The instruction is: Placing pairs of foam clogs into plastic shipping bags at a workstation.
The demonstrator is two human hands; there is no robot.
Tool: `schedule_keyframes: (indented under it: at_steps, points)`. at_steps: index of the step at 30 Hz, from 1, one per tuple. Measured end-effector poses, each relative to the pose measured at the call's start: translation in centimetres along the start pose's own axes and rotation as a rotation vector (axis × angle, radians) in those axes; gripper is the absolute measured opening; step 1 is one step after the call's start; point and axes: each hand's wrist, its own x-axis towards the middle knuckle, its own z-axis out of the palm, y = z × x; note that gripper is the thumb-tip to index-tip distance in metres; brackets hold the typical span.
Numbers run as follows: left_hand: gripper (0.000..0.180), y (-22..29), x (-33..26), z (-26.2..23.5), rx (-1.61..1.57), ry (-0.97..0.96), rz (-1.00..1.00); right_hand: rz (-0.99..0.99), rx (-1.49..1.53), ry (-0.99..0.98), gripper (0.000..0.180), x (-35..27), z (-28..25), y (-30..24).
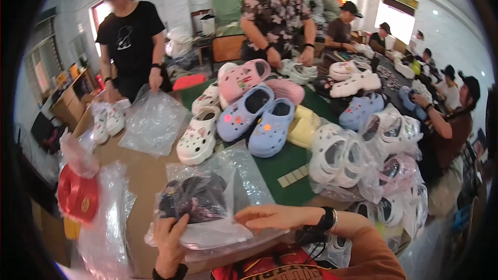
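Note:
In front of me, a clear plastic bag [210,238] holds a pair of dark clogs [199,197]. My left hand [170,241] is at the bag's near left side, its fingers closed on the plastic beside the clogs. Over the bag's near right edge lies my right hand [270,216], open, fingers stretched out toward the left. Just beyond the bag are blue clogs [270,129] with colourful charms and a white clog [198,137].
Bagged clogs [337,158] pile up on the right. Flat plastic bags [106,223] and a red roll [78,194] lie on the left. Across the table, one person [132,41] handles a bag and white clogs; another [277,21] handles a clog. Several people work at the far right.

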Motion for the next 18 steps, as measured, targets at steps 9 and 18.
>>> schedule_keyframes:
  at_steps: [9, 18]
  points:
    - [0.030, -1.9, 2.3, -0.5, -0.096, -0.050, -0.068, -0.325, 0.211, 0.790, 0.083, -7.5, -7.6, -1.1]
    - [0.029, -3.7, 2.1, -1.9, -0.272, 0.103, -0.218, -0.189, 0.179, 0.842, 0.078, -5.5, -7.1, 6.2]
